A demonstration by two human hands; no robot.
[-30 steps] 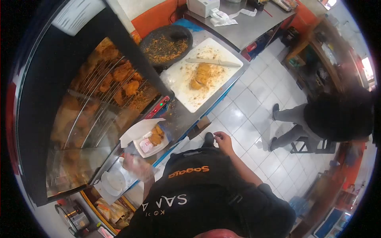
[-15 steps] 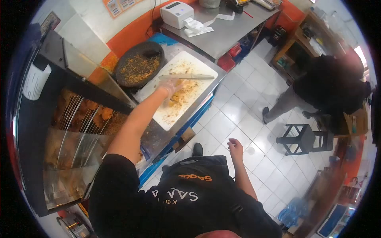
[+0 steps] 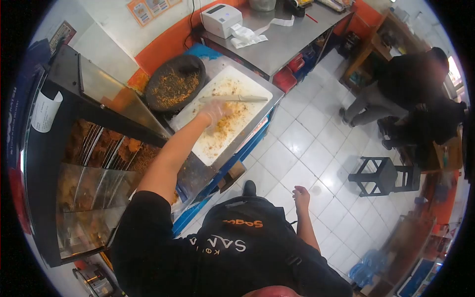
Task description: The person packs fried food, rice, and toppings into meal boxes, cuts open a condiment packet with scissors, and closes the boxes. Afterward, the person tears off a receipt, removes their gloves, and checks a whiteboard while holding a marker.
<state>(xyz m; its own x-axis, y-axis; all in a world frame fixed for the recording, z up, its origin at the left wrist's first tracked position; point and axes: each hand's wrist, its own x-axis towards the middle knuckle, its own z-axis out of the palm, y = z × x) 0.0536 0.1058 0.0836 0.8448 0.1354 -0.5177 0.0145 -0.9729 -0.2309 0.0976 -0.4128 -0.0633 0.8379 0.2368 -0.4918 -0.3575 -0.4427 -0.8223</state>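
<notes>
My left hand (image 3: 216,112), in a clear plastic glove, is low over the white cutting board (image 3: 213,154). Its fingers are among yellowish-brown crumbs (image 3: 225,127) and smeared, so their grip is unclear. Just beyond it a knife (image 3: 237,98) lies across the board. Near the board's left side sits a dark stone mortar (image 3: 189,61) with brown and yellow crumbs inside. My right hand (image 3: 301,197) hangs bare at my side above the floor, fingers loosely bent and apart, holding nothing.
A glass display case (image 3: 99,193) with fried food on racks stands left. Beyond the board, a label printer (image 3: 221,20) and paper strip rest on a steel table (image 3: 269,47). To the right are a black stool (image 3: 378,174) and two people in dark clothes (image 3: 413,81).
My left hand has shifted slightly over the crumbs, and fewer yellow chunks show beneath it. My right hand has swung a little right and down. The people at right have changed position.
</notes>
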